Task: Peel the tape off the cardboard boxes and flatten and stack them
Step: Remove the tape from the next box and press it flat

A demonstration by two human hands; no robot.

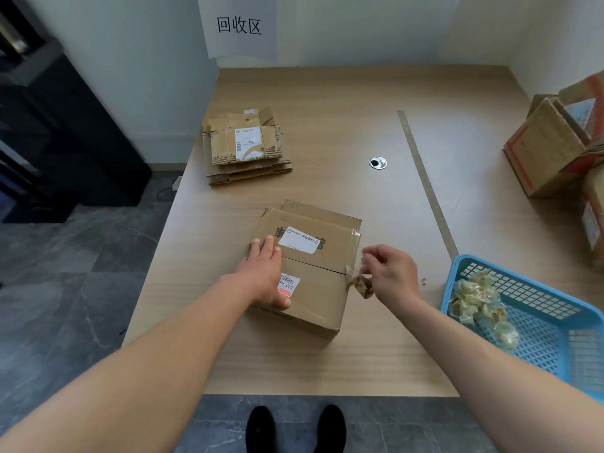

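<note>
Brown closed cardboard box [307, 269] lies on the light wooden desk [359, 125]. The left hand [264, 273] presses flat on it, fingers straight. The right hand [392, 273] pinches crumpled clear tape [359, 282] at the box's right edge, beside a blue plastic basket [555, 338].

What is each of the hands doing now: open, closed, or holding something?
Left hand: open, fingers straight, pressing on the cardboard box.
Right hand: closed, pinching the tape at the box's right side.
</note>
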